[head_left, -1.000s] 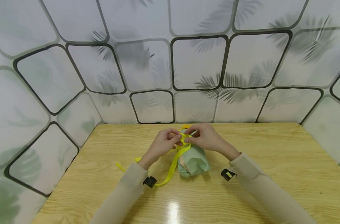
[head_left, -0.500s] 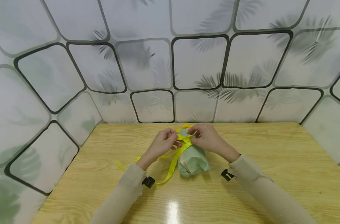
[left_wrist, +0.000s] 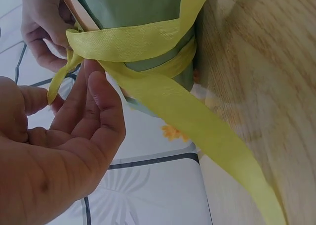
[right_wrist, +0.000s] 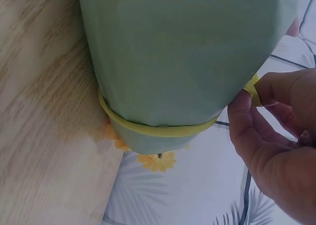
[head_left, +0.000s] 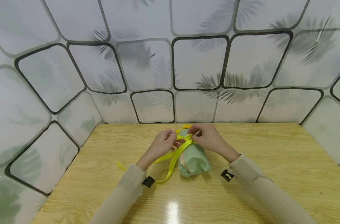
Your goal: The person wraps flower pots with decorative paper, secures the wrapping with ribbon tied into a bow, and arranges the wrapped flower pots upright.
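A bundle wrapped in green paper (head_left: 194, 163) lies on the table, with yellow flowers (right_wrist: 157, 161) at its far end. Yellow ribbon (left_wrist: 126, 41) runs around the bundle and crosses at a knot on its upper side. In the left wrist view, my left hand (left_wrist: 74, 136) pinches a narrow piece of ribbon between thumb and finger, its other fingers close to the knot. On the other side, my right hand (right_wrist: 276, 126) pinches ribbon between thumb and fingertip beside the paper. One long ribbon tail (head_left: 173, 165) hangs toward the table's front; part of the knot is hidden behind fingers.
The wooden table (head_left: 271, 168) reaches back to a patterned wall covering (head_left: 198, 65). Another ribbon end (head_left: 120, 165) lies on the table left of the left forearm. Each wrist wears a small black camera (head_left: 148, 182).
My hands, close together over the knot a second ago, have drawn slightly apart. The ribbon between them is now stretched out, and the tail beneath the left hand has shifted.
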A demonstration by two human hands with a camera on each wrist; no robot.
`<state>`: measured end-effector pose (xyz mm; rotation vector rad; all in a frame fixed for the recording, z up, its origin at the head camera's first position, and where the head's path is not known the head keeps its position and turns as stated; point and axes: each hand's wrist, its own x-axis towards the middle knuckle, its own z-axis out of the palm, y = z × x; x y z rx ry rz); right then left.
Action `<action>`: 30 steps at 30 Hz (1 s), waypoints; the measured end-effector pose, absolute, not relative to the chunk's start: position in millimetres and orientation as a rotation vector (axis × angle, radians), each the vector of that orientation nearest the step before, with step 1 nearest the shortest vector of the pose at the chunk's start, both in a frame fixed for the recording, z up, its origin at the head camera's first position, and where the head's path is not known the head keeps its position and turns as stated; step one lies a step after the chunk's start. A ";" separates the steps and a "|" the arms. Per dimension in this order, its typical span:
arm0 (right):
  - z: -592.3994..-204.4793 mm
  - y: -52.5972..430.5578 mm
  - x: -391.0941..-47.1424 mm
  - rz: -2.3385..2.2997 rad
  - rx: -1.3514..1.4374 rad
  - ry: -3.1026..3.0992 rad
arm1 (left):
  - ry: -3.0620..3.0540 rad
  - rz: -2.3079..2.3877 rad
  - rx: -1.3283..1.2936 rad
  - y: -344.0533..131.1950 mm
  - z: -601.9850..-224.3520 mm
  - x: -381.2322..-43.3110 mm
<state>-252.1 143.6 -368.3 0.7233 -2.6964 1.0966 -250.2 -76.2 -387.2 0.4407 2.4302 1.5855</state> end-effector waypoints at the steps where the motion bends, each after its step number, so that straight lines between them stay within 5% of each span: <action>1: -368.3 144.5 -251.7 1.108 0.730 -2.698 | 2.436 1.579 0.442 -76.1 -387.0 -249.9; 30: -380.1 203.6 -244.1 1.084 0.592 -2.817 | 2.491 1.406 0.348 -93.5 -391.8 -243.1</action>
